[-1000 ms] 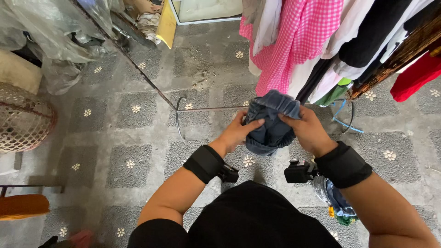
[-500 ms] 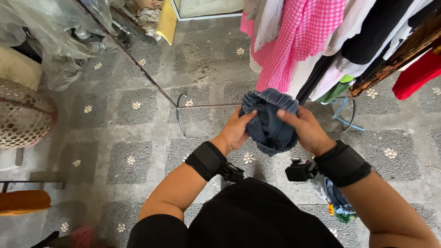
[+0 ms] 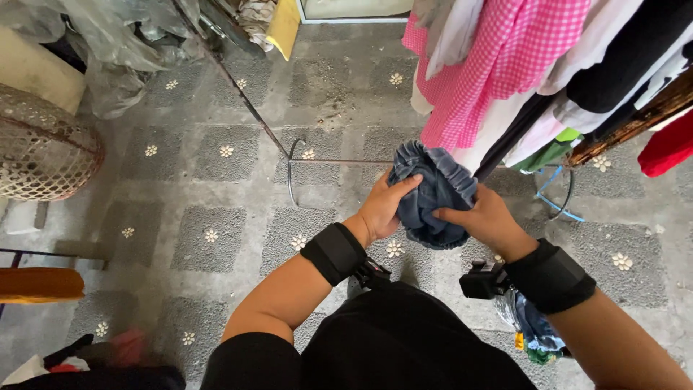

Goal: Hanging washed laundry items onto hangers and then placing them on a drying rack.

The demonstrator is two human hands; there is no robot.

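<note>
Leftmost, I count one round wire basket (image 3: pixel 40 155) at the frame's edge, and below it one orange bar (image 3: pixel 36 284) sticking in from the side. Above, one heap of clear plastic sheeting (image 3: pixel 108 43) lies against the wall, with one yellow board (image 3: pixel 284 25) leaning just beyond it. One thin metal stand (image 3: pixel 292 170) curves over the patterned grey floor (image 3: pixel 216 217) near the middle.

Next I see my two hands, each with one black wrist strap. My left hand (image 3: pixel 381 211) grips the left side of a single bunched denim garment (image 3: pixel 433 191), thumb pressed over its folds. My right hand (image 3: pixel 485 220) clutches the same garment from the right, fingers curled into the cloth. It is held in the air between both hands, above the floor and just in front of the hanging clothes.

Further right, one pink checked shirt (image 3: pixel 498 58) hangs among several white and black garments, one red garment (image 3: pixel 668 148) at the far edge.
</note>
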